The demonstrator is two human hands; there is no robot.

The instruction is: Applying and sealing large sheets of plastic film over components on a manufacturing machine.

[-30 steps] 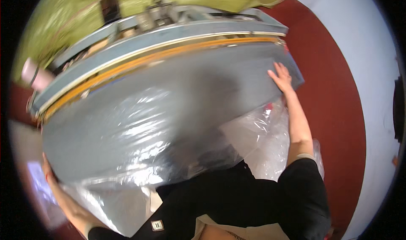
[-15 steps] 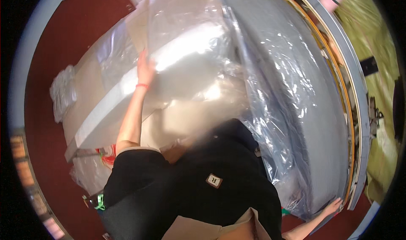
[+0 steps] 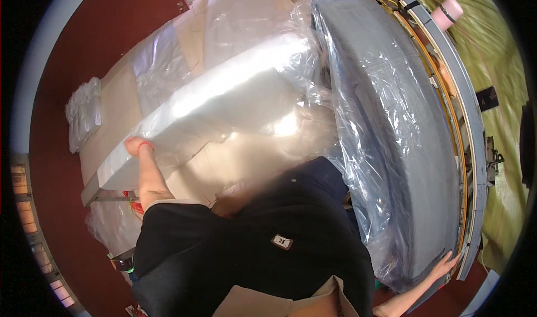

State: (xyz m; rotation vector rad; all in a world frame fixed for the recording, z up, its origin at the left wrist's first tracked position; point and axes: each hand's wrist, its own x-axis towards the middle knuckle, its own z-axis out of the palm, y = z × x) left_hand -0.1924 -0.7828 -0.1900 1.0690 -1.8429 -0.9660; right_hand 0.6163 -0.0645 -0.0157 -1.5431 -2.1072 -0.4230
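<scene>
Fingers of L hand (image 3: 135,146) look curled, can't tell if gripping; R hand's (image 3: 443,265) extended. Vs 0.5 s ago, L has moved down-left along clear plastic sheeting (image 3: 224,88); R abt same spot. Pink bottle (image 3: 447,13): contents hidden. Sheeting lies under L fingers, running up-right; plastic-covered grey panel (image 3: 433,205) just beside R fingertips.
</scene>
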